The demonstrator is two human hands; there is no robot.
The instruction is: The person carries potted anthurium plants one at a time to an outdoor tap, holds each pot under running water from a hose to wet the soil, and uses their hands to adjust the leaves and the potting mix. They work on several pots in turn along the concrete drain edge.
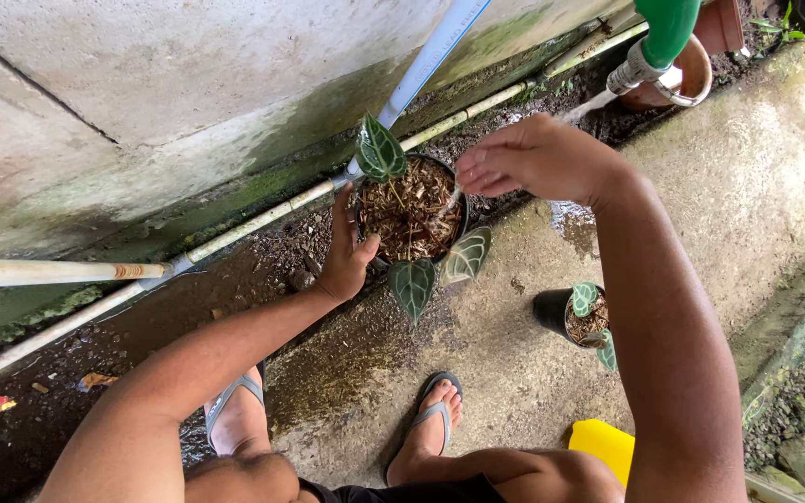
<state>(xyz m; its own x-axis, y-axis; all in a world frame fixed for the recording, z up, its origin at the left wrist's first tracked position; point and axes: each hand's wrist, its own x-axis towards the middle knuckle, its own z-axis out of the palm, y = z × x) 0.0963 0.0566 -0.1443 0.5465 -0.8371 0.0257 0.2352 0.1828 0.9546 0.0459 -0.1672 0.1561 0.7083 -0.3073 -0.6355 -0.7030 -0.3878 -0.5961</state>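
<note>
Here, a round black pot (pixel 412 216) sits on the rough wet concrete floor (pixel 514 373), full of dry brown chips and smooth heart-shaped leaves. The left hand (pixel 347 256) holds the pot's rim. The right hand (pixel 524 158) hovers just above the pot, fingers bunched together. A small black pot (pixel 570 317) stands near it, with bare floor between.

L hand (pixel 347 256) gripping, R hand (pixel 533 158) cupped
</note>
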